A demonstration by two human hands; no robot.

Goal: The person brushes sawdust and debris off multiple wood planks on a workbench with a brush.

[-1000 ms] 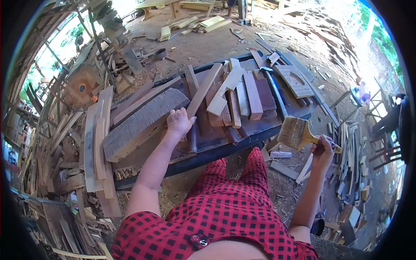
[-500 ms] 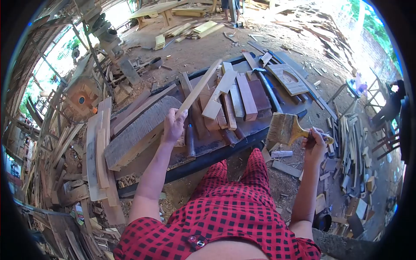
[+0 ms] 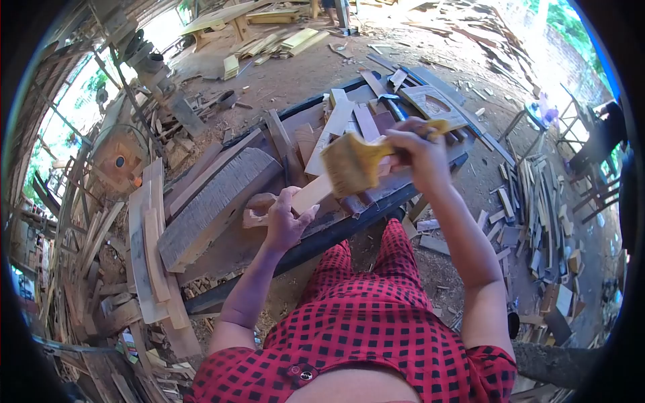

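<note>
My left hand grips a pale wooden piece low over the work table. One end of this piece, left of the hand, looks curved and carved. In my right hand is a wide brush with a yellow handle, slightly blurred. Its bristles overlap the wooden piece from above in this view and hide part of it. Behind the hands, several wood offcuts lie on the table. A thick, weathered wooden block rests to the left of my left hand.
Long boards lean at the table's left end. A board with an oval cutout lies at the far right of the tabletop. Stacked wood strips cover the ground at right. Sawn planks and a person's legs show farther back.
The wooden piece in my left hand has swung from upright to nearly level and come closer. My right hand has brought the brush leftward from the right side, over the piece.
</note>
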